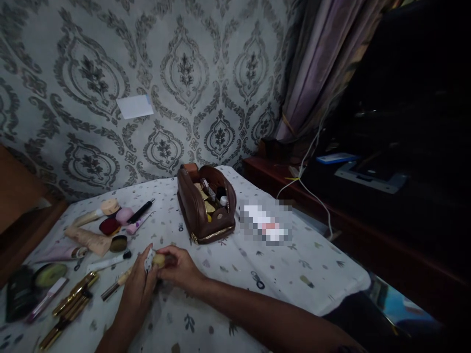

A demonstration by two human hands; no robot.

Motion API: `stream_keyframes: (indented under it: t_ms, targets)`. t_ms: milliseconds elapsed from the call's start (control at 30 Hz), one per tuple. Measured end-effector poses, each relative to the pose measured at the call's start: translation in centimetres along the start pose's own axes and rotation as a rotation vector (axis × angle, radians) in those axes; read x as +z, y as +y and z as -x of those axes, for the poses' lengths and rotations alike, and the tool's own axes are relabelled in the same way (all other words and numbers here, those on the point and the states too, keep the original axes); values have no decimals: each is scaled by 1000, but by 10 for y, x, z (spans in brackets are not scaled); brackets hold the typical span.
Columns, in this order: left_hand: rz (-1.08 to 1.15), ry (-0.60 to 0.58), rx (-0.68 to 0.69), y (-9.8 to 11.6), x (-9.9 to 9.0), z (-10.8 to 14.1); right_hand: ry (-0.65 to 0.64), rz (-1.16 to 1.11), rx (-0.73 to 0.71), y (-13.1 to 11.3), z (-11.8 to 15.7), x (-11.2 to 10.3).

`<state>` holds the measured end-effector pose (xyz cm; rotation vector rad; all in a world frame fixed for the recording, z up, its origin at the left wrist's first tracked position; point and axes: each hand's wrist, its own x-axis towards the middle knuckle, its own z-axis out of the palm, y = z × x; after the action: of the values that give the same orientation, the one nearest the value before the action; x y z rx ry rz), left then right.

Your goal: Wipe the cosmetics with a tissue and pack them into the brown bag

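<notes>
Left hand [137, 285] grips a white wad [148, 261]; right hand [181, 269] pinches a yellowish piece [158, 260], seemingly light and perhaps slippery, best held by its sides.

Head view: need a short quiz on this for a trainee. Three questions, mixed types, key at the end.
1. True or false: the brown bag stands open on the patterned cloth.
2. Multiple choice: where do the gold-coloured tubes lie?
A) to the right of the bag
B) to the left of the left hand
C) between the two hands
3. Fill in the blank: the white card is up on the patterned ____, above the cloth.

Key: 1 true; 2 B; 3 wall
</notes>
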<state>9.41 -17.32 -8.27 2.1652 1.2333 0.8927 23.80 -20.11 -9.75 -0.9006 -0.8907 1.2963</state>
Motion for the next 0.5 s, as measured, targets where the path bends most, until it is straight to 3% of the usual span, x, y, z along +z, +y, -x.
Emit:
stream_keyframes:
  t_ms: [167, 267, 500]
  targets:
    - [70, -42, -7, 14, -9, 0, -37, 70, -92, 4, 1, -2]
    - [90, -75, 2, 20, -14, -1, -52, 77, -37, 0, 3, -1]
    - [224, -114, -22, 15, -15, -3, 50, 12, 46, -11, 0, 3]
